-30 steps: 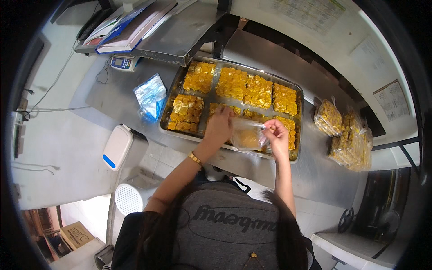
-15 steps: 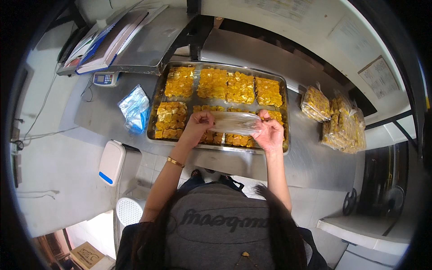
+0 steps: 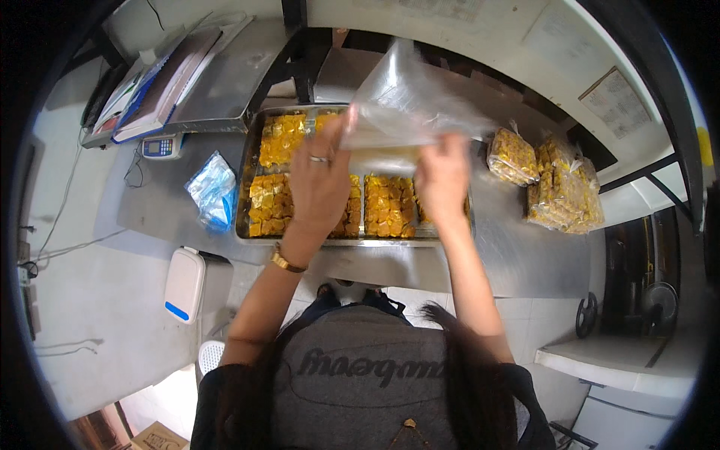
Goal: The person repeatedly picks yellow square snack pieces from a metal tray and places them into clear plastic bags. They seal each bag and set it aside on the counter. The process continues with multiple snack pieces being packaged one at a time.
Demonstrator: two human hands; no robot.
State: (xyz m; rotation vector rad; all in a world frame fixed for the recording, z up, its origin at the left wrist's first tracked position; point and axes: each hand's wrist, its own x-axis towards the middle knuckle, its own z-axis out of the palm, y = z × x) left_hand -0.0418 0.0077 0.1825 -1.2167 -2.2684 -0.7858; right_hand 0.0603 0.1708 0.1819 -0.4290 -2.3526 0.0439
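A clear plastic bag (image 3: 401,94) stretches between my two hands above the tray, spread upward and smeared by motion. My left hand (image 3: 322,176), wearing a ring, grips the bag's left edge. At the bag's lower right edge, my right hand (image 3: 444,176) is closed on it, its fingers blurred. Below them lies a metal tray (image 3: 300,241) of small gold-wrapped pieces set in blocks. One gold block (image 3: 388,206) shows between my hands; the bag and my hands hide part of the back row.
Filled clear bags of gold pieces (image 3: 564,191) are piled right of the tray. To the left lie a blue and clear plastic packet (image 3: 214,191) and a small scale (image 3: 161,146). A shelf with folders (image 3: 169,82) overhangs the back left. A lidded bin (image 3: 187,285) stands below the table.
Both hands have lifted away from me over the tray. The bag, bunched in a narrow strip before, is now spread open upward and swung toward the back.
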